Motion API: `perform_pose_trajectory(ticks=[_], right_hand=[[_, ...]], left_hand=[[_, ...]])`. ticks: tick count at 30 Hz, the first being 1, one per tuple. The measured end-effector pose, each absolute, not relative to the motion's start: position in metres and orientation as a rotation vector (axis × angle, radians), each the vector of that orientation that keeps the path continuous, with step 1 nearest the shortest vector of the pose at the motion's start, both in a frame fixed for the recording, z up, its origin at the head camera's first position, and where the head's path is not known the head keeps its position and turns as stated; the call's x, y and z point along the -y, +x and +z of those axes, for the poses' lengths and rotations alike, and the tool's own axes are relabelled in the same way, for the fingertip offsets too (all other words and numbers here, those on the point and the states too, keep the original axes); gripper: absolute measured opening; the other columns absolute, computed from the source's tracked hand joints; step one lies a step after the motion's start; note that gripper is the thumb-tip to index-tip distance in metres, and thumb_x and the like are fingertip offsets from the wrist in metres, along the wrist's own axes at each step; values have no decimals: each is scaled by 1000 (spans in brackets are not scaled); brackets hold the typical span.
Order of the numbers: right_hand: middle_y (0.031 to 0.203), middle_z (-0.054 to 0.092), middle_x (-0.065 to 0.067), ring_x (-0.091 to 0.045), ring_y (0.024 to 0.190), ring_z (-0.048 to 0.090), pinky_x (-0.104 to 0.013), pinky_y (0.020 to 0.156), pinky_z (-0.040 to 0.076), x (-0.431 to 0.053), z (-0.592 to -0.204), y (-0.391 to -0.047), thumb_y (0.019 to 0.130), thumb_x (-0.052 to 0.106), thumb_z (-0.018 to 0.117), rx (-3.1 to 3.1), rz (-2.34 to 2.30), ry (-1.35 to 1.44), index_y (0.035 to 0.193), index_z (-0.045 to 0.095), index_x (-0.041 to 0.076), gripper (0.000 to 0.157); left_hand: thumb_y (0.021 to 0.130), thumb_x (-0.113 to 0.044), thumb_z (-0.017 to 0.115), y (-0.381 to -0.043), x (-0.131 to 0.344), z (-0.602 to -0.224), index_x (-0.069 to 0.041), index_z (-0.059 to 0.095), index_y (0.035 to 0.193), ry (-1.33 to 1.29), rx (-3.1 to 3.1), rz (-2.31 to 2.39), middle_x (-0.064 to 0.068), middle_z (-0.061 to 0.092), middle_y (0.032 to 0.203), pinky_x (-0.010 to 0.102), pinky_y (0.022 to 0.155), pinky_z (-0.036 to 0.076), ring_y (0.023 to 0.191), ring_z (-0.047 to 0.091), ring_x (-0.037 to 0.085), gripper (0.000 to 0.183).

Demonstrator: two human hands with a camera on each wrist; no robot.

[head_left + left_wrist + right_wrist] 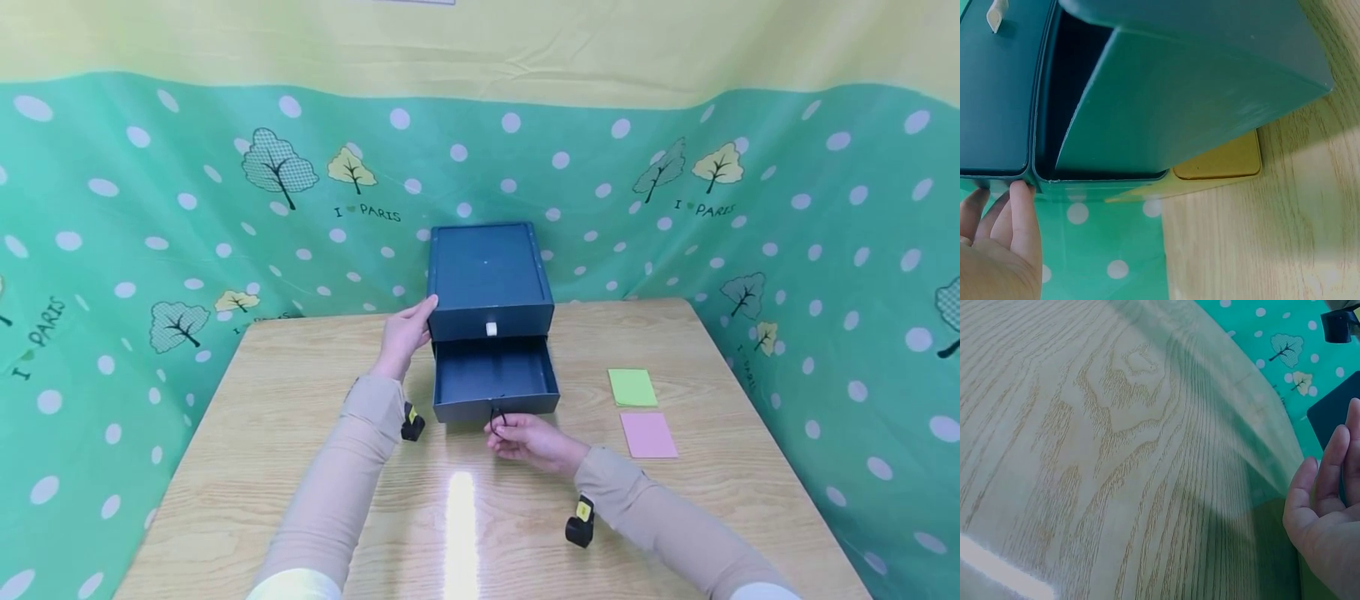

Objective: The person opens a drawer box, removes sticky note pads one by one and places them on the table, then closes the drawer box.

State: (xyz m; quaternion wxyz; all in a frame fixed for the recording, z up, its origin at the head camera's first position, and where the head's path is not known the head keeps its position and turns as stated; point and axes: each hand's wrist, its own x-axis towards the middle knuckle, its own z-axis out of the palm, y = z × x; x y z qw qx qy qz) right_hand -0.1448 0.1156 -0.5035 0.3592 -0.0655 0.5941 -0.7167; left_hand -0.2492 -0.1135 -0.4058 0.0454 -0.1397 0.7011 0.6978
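Observation:
A dark blue drawer cabinet (487, 262) stands against the backdrop, its closed top drawer bearing a white pull tab (491, 328). Below it, a drawer (465, 410) is drawn out, showing a bare inside. My left hand (405, 337) steadies the cabinet's left side; in the left wrist view its extended fingers (1024, 215) touch the side wall beside the top drawer. At the front of the drawn-out drawer, my right hand (536, 442) pinches its black loop pull (492, 413). The right wrist view shows that hand (1329, 519) at the right edge, its fingertips partly cut off.
Green sticky notes (632, 387) and pink sticky notes (649, 435) lie on the wooden table (300, 400), right of the cabinet. Under the drawn-out drawer, a yellow drawer front (1225, 156) shows in the left wrist view. A polka-dot cloth (600, 167) hangs behind and at both sides.

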Motion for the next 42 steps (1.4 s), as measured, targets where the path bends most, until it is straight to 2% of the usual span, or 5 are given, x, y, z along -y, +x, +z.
perform_pose_trajectory(ticks=[6, 13, 18, 24, 42], right_hand=[[88, 67, 4, -11, 89, 62, -46, 105, 43, -115, -502, -146, 99, 9, 46, -1542, -1856, -167, 121, 50, -11, 30], [89, 67, 3, -11, 89, 62, -42, 102, 46, -114, -499, -147, 99, 9, 45, -1551, -1872, -144, 115, 56, -2, 22], [90, 66, 3, -11, 89, 61, -44, 104, 44, -112, -499, -149, 100, 10, 45, -1551, -1877, -143, 120, 52, -8, 28], [88, 66, 4, -13, 92, 61, -48, 108, 39, -111, -500, -151, 100, 9, 45, -1548, -1881, -124, 118, 54, -5, 25], [90, 67, 1, -15, 95, 62, -43, 104, 44, -109, -504, -159, 100, 9, 44, -1589, -1908, -73, 126, 48, -12, 34]], left_hand=[[86, -47, 65, -248, 114, -405, -11, 55, 133, -431, -2143, 2124, 7, 47, 143, 38, 105, 44, 128, 49, 25, 59], [86, -48, 65, -249, 115, -405, -12, 56, 132, -430, -2137, 2130, 6, 49, 142, 36, 103, 45, 128, 50, 24, 59], [86, -47, 66, -249, 114, -407, -12, 57, 132, -428, -2140, 2133, 5, 50, 141, 36, 102, 46, 127, 51, 23, 58], [86, -46, 65, -250, 114, -407, -12, 56, 132, -418, -2145, 2136, 5, 50, 141, 36, 102, 46, 126, 51, 23, 58], [86, -46, 66, -251, 113, -407, -11, 56, 132, -440, -2126, 2158, 9, 51, 139, 38, 102, 46, 125, 52, 24, 59]])
